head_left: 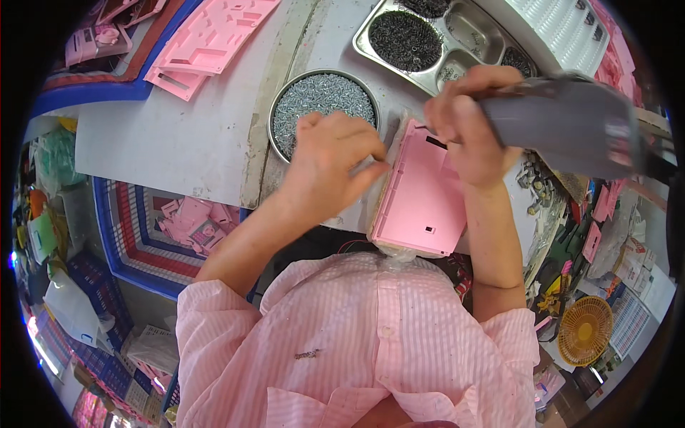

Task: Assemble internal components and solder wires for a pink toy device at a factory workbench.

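Pale grey-white, the tabletop [193, 143] spreads before you, worn along a seam running past a round metal bowl [272, 121] of small silvery screws [321, 100]. Your left hand [332, 160] hangs at the bowl's near edge, fingers curled and thumb close to the forefinger; whether they pinch anything, you cannot tell from here. Your right hand [471, 132] is wrapped around a thick grey power tool [556, 125], its front end over the far end of a flat pink rectangular plastic panel [424, 196]. That panel lies at the tabletop's near edge, just in front of your shirt [342, 321]. Beyond it sits a steel compartment tray [478, 36] with dark small parts [403, 39]; pink moulded plastic pieces [214, 43] lie at the far left. Below the tabletop, to your left, a blue, white and red plastic basket [125, 242] holds more pink parts [193, 225]. To your right, a round yellow-orange basket [585, 332] stands among clutter.
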The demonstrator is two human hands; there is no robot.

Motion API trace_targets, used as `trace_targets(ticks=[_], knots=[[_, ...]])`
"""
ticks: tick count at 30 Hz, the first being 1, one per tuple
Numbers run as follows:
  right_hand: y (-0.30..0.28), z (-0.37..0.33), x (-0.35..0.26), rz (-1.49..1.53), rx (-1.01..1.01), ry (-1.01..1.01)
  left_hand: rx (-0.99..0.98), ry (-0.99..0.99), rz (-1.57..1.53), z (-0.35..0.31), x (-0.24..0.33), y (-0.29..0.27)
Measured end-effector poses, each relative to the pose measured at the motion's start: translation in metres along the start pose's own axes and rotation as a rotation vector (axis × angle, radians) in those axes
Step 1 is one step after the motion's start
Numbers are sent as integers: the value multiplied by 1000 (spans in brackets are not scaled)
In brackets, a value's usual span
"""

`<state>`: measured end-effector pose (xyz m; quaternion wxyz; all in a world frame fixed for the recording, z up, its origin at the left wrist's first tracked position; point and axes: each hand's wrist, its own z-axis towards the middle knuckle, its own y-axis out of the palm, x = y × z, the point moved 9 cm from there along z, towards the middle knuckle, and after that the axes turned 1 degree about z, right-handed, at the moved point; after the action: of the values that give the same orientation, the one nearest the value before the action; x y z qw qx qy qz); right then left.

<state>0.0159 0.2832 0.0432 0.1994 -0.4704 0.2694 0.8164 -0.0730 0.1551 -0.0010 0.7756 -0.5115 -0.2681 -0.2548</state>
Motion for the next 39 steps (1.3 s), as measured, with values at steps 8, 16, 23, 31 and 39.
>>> trace_targets(ticks=[8,16,23,31,39], knots=[[31,-20,-52,156,-205,46,166,91,-78,-8,23,10],[37,-30,-44,177,-143,28,73,107,50,-14,31,7],[28,-37,-12,-168,-121,78,-21,-174,408,-11,-32,-13],[38,-42,2,-335,-272,54,102,-148,463,-7,-36,-14],[38,-24,-50,253,-161,66,-30,-42,-289,-13,3,-13]])
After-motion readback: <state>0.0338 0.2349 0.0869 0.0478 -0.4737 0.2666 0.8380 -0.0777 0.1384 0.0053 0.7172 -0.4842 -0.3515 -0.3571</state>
